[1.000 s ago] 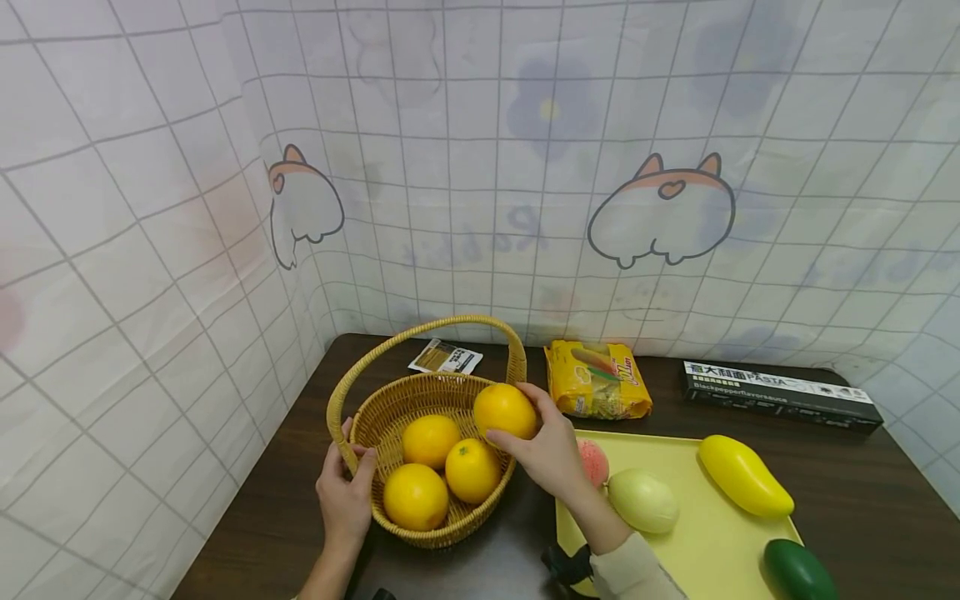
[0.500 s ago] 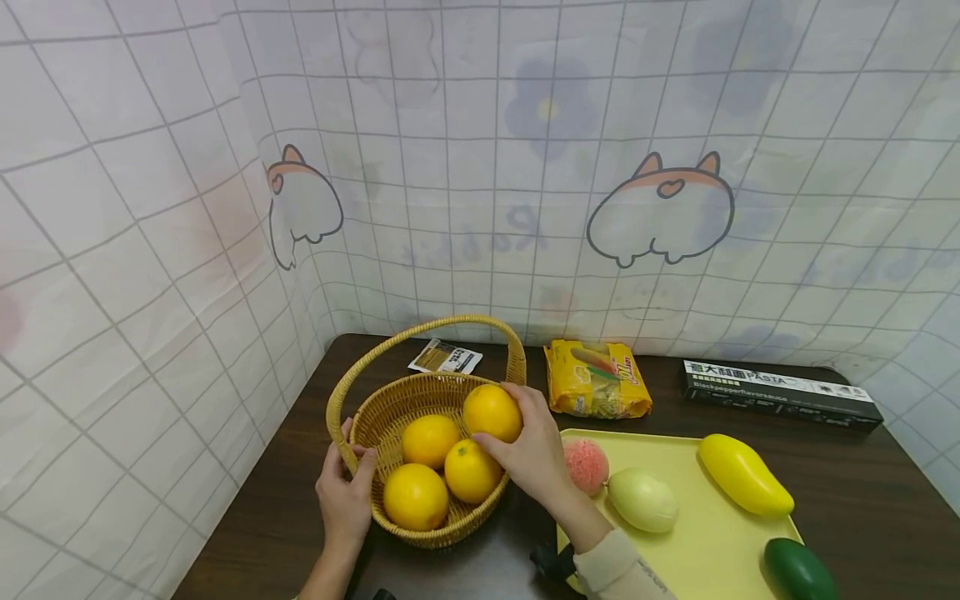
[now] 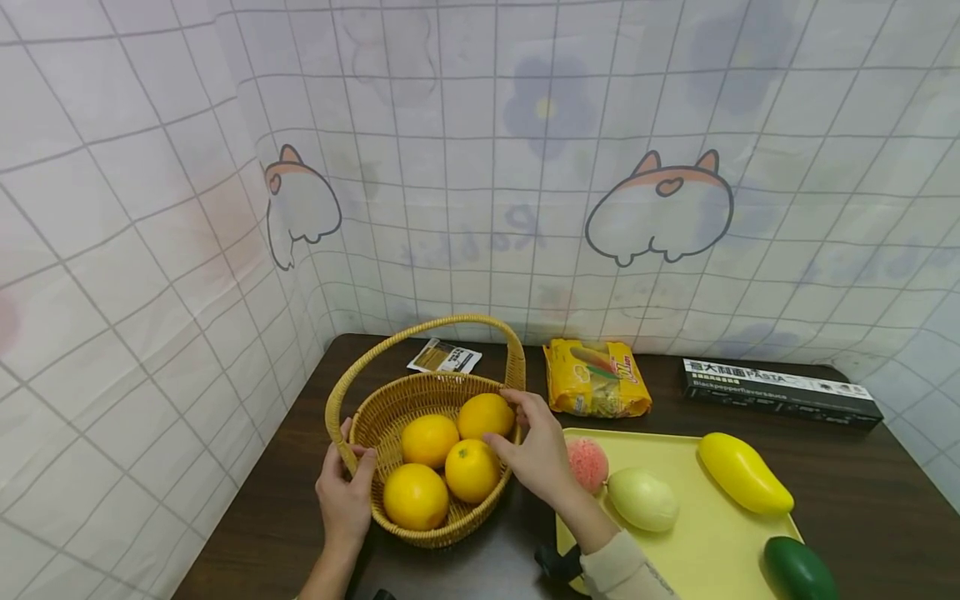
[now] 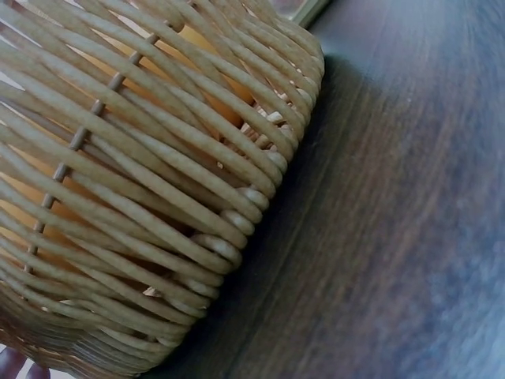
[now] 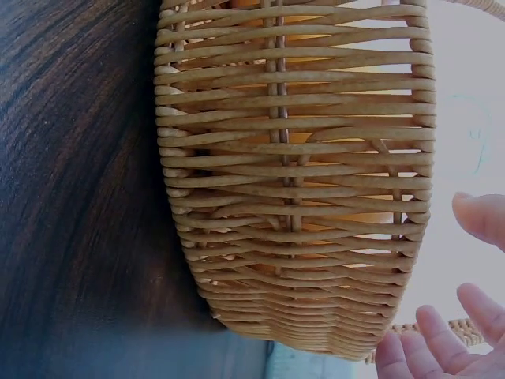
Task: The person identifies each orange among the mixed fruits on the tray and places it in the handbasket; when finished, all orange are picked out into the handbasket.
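A woven basket (image 3: 360, 508) with a tall arched handle stands on the dark table, several oranges inside. My left hand (image 3: 345, 500) grips its left side at the foot of the handle, thumb over the rim. At the basket's right rim, my right hand (image 3: 542, 450) is beside an orange (image 3: 483, 417) that rests among the others. The thumb and fingers of that hand are spread around the orange's right side. In the right wrist view the fingers (image 5: 442, 339) lie at the rim, thumb apart. Most of the left hand is hidden in the left wrist view.
A yellow tray (image 3: 712, 550) to the right bears a pink fruit (image 3: 587, 465), a pale green fruit (image 3: 642, 500), a yellow mango (image 3: 744, 473) and a dark green fruit (image 3: 798, 571). Behind lie a small packet (image 3: 444, 357), a yellow food bag (image 3: 597, 379) and a black pasta box (image 3: 780, 393).
The orange in the right hand has moved left and down into the basket. The right hand's fingers have loosened from it. The left hand and basket have stayed in place.
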Motion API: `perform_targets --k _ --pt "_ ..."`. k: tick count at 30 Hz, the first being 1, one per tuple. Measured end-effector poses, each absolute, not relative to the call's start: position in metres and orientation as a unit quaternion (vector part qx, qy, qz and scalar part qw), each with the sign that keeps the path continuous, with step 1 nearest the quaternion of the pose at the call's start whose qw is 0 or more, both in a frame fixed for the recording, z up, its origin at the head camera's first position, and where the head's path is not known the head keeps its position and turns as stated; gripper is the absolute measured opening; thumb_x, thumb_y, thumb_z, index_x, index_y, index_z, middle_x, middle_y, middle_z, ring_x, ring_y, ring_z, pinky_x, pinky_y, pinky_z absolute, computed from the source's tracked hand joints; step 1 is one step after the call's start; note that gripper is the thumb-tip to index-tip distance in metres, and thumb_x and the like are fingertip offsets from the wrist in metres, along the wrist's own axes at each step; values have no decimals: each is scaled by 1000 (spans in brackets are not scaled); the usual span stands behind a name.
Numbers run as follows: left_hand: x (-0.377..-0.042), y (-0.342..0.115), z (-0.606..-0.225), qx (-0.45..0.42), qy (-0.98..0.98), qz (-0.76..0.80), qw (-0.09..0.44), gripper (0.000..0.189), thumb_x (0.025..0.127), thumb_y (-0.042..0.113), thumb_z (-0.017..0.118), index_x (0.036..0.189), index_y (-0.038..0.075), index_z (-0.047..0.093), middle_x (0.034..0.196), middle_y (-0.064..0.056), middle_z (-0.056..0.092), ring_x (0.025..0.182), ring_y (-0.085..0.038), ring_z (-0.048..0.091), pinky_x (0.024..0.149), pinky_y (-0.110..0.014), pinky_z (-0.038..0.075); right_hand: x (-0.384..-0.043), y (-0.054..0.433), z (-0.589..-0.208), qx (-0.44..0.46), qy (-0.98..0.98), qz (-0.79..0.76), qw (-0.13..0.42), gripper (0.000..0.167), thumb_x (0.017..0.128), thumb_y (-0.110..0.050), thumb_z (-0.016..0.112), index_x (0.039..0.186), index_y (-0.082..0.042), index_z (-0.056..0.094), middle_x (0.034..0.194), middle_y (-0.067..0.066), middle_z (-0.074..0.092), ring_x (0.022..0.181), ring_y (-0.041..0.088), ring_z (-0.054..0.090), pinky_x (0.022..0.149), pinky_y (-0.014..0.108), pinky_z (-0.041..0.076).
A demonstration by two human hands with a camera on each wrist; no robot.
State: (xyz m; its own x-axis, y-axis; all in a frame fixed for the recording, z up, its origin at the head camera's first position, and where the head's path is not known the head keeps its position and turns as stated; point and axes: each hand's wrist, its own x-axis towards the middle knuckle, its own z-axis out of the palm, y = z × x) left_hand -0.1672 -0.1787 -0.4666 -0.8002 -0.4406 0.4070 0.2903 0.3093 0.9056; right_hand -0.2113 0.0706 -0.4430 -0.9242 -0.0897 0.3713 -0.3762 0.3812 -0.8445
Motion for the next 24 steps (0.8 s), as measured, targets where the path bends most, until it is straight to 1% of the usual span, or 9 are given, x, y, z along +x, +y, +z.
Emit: perform_targets --k 5,10,13,15,17,18,20,22,24 --pt "-167 -180 -467 48 -744 -588 315 10 91 -1 63 94 -10 59 142 -19 52 126 -36 50 90 -6 34 -207 73 -440 145 -813 546 140 55 80 -17 81 130 -7 59 127 9 58 108 35 58 90 53 47" --pt "-166 -179 -467 19 -729 -573 373 23 86 -8 65 105 -16 53 134 -26 53 121 -37 52 91 -7 37 -202 80 -438 154 -812 545 141 48 82 -16 79 126 -10 61 127 5 58 107 36 58 89 50 49" --pt "-165 -178 -463 -10 -722 -548 423 37 82 -12 67 114 -18 49 131 -30 51 116 -25 53 93 -10 37 -199 89 -438 158 -819 533 146 44 83 -15 78 124 -12 62 127 4 58 109 32 57 89 47 50" --pt "-164 -178 -456 -32 -715 -534 450 46 80 -14 67 120 -19 45 133 -31 49 117 -16 51 96 -14 36 -197 99 -436 159 -826 520 150 43 84 -15 77 124 -13 63 127 3 58 108 27 58 89 47 50" --pt "-162 -177 -445 -59 -708 -522 472 52 78 -14 65 125 -19 42 138 -31 45 124 -13 47 100 -18 35 -195 110 -432 163 -831 511 147 43 85 -16 76 126 -14 61 129 3 57 99 22 63 91 47 49" --pt "-160 -176 -439 -77 -703 -516 484 55 78 -13 65 127 -19 40 140 -31 43 128 -16 45 102 -21 34 -194 117 -430 165 -834 506 144 45 86 -17 76 127 -14 60 131 4 56 94 20 65 93 48 48" --pt "-157 -172 -426 -115 -690 -496 514 56 81 -6 63 129 -20 38 142 -33 40 134 -26 40 108 -26 31 -191 130 -423 164 -846 489 136 49 87 -23 75 132 -16 57 136 6 54 100 19 65 97 50 45" --pt "-153 -166 -411 -149 -672 -474 548 56 85 4 63 128 -21 36 142 -35 37 135 -36 35 111 -32 26 -187 142 -416 162 -860 468 125 56 88 -30 74 138 -18 52 143 5 50 110 22 63 98 52 44" --pt "-150 -160 -399 -175 -648 -459 583 56 88 14 63 124 -21 38 140 -36 35 134 -41 32 111 -36 25 -183 154 -408 160 -876 439 119 64 88 -38 72 144 -21 45 148 5 45 129 26 49 101 55 41"
